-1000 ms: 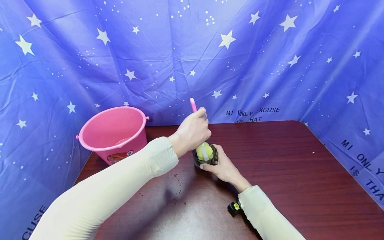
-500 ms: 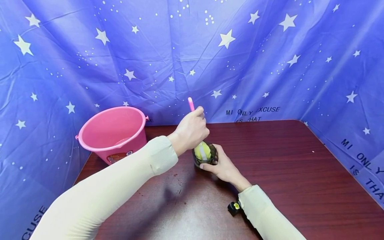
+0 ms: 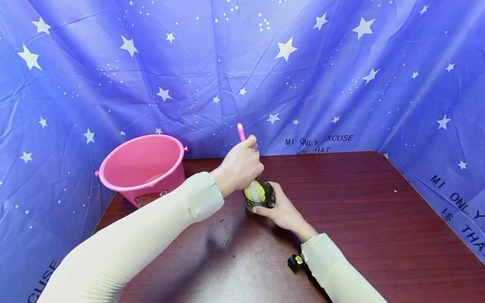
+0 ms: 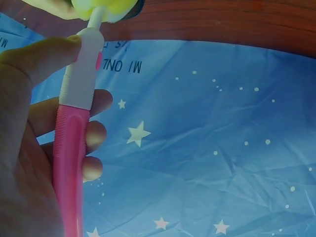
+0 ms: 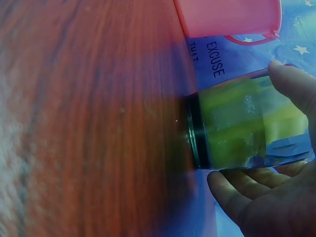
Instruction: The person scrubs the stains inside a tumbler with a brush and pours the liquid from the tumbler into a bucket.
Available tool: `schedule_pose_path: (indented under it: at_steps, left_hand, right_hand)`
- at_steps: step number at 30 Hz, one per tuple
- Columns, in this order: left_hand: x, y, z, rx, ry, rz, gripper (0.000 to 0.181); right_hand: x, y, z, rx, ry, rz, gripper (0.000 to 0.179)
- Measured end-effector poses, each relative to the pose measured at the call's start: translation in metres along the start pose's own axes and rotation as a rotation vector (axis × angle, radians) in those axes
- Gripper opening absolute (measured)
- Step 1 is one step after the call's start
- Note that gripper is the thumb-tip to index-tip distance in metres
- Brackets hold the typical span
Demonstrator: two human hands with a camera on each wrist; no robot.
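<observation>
My left hand [image 3: 239, 166] grips a sponge cup brush by its pink and white handle [image 4: 74, 128], thumb on the white part near the neck. The brush's yellow-green sponge head [image 3: 255, 192] sits inside a dark see-through glass [image 3: 248, 205], towards its left side. Around the glass curls my right hand [image 3: 282, 210], thumb at the near side and fingers on the other side. In the right wrist view the glass [image 5: 232, 128] shows its thick base close to or on the table, with the sponge visible through its wall. The left hand hides part of the brush in the head view.
A pink bucket [image 3: 178, 176] stands at the table's back left. Dark spots mark the brown table [image 3: 360, 219] in front of the glass. A small black device [image 3: 295, 263] hangs at the right wrist. A blue star-patterned curtain [image 3: 219, 63] surrounds the table.
My left hand and the brush have shifted slightly left, and the sponge has moved towards the left side of the glass. The right hand and the glass stay nearly where they were.
</observation>
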State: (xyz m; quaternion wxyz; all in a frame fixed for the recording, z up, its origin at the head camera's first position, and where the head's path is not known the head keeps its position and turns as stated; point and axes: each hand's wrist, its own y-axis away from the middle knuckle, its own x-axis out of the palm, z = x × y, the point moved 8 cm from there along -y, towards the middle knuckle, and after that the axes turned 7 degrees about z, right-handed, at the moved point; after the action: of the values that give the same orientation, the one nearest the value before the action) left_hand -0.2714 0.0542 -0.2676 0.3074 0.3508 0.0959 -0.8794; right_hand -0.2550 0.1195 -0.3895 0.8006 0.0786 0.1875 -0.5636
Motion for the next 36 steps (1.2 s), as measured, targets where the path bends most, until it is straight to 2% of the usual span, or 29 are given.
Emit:
schedule_pose_path:
  at_steps: [10,27,36]
  left_hand:
    - [-0.002,0.000,-0.003,0.009,-0.004,0.004,0.015]
    - [-0.018,-0.009,-0.012,-0.003,-0.036,-0.011,0.018]
    - [-0.016,-0.016,-0.010,-0.009,-0.058,0.049,0.020]
  right_hand:
    - [0.000,-0.011,-0.036,-0.004,0.002,-0.017,0.076]
    - [-0.002,-0.010,-0.035,-0.001,0.059,-0.036,0.075]
    - [-0.003,-0.010,-0.035,0.014,0.075,-0.045,0.075]
